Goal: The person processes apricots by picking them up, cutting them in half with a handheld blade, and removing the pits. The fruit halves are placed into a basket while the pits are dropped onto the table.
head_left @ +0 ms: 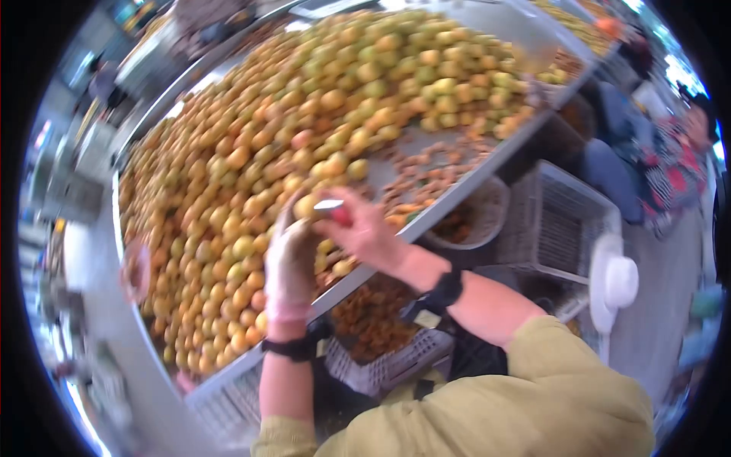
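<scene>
My left hand (292,259), in a pale glove, is closed around a yellow-orange fruit (306,206) over the heaped table. Close against it on the right, my bare right hand (363,232) grips a small tool with a red handle (342,215) and a shiny metal end beside the fruit. Many yellow and orange fruits (228,213) lie in a large pile beneath and beyond both hands. Orange-brown scraps (434,171) are scattered on the metal surface to the right of my hands.
The table's metal rim (472,179) runs diagonally in front of me. Below it are a purple crate (388,369) with scraps, a round basket (487,221) and a grey crate (571,221). A white stool (614,282) stands right. Another person (670,164) sits at the upper right.
</scene>
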`<action>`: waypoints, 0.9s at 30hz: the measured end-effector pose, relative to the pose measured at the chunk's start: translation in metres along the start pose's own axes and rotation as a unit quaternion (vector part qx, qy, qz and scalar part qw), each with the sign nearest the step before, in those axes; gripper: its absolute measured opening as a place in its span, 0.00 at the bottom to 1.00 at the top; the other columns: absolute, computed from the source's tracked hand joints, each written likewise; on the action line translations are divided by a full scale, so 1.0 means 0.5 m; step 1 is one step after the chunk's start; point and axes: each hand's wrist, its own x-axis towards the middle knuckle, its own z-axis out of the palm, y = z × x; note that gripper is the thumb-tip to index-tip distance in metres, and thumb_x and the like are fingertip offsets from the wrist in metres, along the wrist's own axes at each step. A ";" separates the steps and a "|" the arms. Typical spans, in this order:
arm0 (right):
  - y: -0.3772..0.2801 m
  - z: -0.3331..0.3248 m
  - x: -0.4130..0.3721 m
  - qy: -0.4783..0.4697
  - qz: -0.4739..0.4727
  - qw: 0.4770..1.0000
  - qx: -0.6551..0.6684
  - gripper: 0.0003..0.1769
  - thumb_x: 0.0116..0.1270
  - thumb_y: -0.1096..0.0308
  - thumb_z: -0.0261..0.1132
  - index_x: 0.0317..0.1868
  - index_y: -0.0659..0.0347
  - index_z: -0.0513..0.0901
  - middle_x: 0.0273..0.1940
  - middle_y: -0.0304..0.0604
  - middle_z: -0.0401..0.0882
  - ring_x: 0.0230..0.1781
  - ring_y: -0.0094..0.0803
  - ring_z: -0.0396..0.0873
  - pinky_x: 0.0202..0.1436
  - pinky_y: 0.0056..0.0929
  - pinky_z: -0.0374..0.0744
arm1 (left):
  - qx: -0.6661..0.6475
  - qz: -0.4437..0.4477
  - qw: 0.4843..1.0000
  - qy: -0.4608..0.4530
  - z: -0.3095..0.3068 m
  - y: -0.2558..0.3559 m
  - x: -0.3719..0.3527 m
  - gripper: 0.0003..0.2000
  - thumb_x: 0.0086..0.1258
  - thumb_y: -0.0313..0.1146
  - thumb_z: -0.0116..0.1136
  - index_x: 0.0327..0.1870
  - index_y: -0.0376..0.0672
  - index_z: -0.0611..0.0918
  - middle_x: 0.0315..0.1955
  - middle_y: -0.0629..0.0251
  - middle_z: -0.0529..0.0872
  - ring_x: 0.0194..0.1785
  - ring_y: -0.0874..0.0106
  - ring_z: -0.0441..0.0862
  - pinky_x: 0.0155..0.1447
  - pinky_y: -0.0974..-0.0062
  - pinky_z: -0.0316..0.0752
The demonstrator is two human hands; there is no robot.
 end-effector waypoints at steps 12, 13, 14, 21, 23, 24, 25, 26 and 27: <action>-0.022 0.043 -0.027 -0.109 0.083 0.988 0.071 0.15 0.68 0.58 0.63 0.40 0.60 0.73 0.23 0.29 0.64 0.23 0.15 0.61 0.26 0.17 0.64 | -0.136 0.046 0.957 0.253 -0.035 0.001 0.017 0.27 0.73 0.58 0.42 0.25 0.43 0.76 0.22 0.66 0.78 0.26 0.74 0.76 0.32 0.78 0.73; -0.022 0.039 -0.024 -0.127 0.091 0.986 0.062 0.16 0.69 0.56 0.62 0.37 0.61 0.72 0.22 0.29 0.63 0.23 0.16 0.60 0.26 0.18 0.63 | -0.121 0.054 0.957 0.259 -0.039 0.011 0.014 0.27 0.73 0.58 0.41 0.24 0.44 0.76 0.22 0.66 0.78 0.26 0.75 0.76 0.33 0.78 0.73; -0.022 0.037 -0.019 -0.144 0.098 0.983 0.053 0.17 0.69 0.54 0.61 0.34 0.61 0.72 0.22 0.29 0.62 0.23 0.17 0.59 0.25 0.19 0.62 | -0.106 0.061 0.956 0.265 -0.044 0.020 0.013 0.27 0.73 0.58 0.41 0.23 0.45 0.75 0.22 0.66 0.78 0.26 0.75 0.75 0.33 0.78 0.73; -0.030 0.035 -0.022 -0.207 0.105 0.971 -0.051 0.22 0.70 0.50 0.58 0.32 0.63 0.69 0.18 0.38 0.64 0.21 0.26 0.62 0.25 0.27 0.65 | 0.052 0.156 0.936 0.312 -0.050 0.055 0.002 0.25 0.76 0.56 0.37 0.32 0.44 0.76 0.24 0.72 0.74 0.31 0.81 0.69 0.42 0.81 0.66; -0.032 0.036 -0.020 -0.209 0.097 0.971 -0.062 0.22 0.70 0.50 0.58 0.32 0.64 0.69 0.18 0.40 0.65 0.20 0.29 0.64 0.25 0.29 0.67 | 0.072 0.171 0.931 0.313 -0.059 0.048 0.007 0.24 0.76 0.56 0.38 0.32 0.44 0.76 0.25 0.72 0.74 0.32 0.81 0.68 0.43 0.81 0.66; -0.031 0.036 -0.020 -0.215 0.103 0.967 -0.084 0.22 0.70 0.51 0.58 0.32 0.64 0.69 0.19 0.43 0.68 0.20 0.34 0.66 0.25 0.31 0.68 | 0.092 0.184 0.927 0.315 -0.063 0.047 0.009 0.24 0.76 0.56 0.38 0.32 0.44 0.76 0.25 0.73 0.74 0.33 0.81 0.68 0.43 0.81 0.65; -0.030 0.036 -0.022 -0.221 0.110 0.963 -0.106 0.22 0.70 0.51 0.58 0.33 0.64 0.69 0.19 0.46 0.70 0.20 0.39 0.69 0.26 0.33 0.69 | 0.093 0.184 0.927 0.314 -0.065 0.046 0.011 0.24 0.76 0.56 0.38 0.32 0.44 0.76 0.25 0.73 0.74 0.33 0.81 0.68 0.43 0.81 0.65; -0.032 0.035 -0.024 -0.222 0.112 0.963 -0.106 0.22 0.70 0.51 0.58 0.33 0.64 0.69 0.19 0.46 0.70 0.20 0.39 0.69 0.26 0.33 0.69 | 0.117 0.198 0.919 0.320 -0.067 0.045 0.011 0.24 0.76 0.56 0.38 0.32 0.43 0.76 0.25 0.73 0.74 0.32 0.81 0.67 0.43 0.81 0.64; -0.035 0.036 -0.025 -0.223 0.112 0.960 -0.125 0.21 0.70 0.51 0.58 0.33 0.64 0.69 0.20 0.47 0.71 0.22 0.43 0.72 0.27 0.35 0.70 | 0.141 0.212 0.910 0.327 -0.068 0.044 0.010 0.24 0.76 0.55 0.39 0.32 0.43 0.76 0.25 0.73 0.74 0.31 0.81 0.67 0.44 0.82 0.64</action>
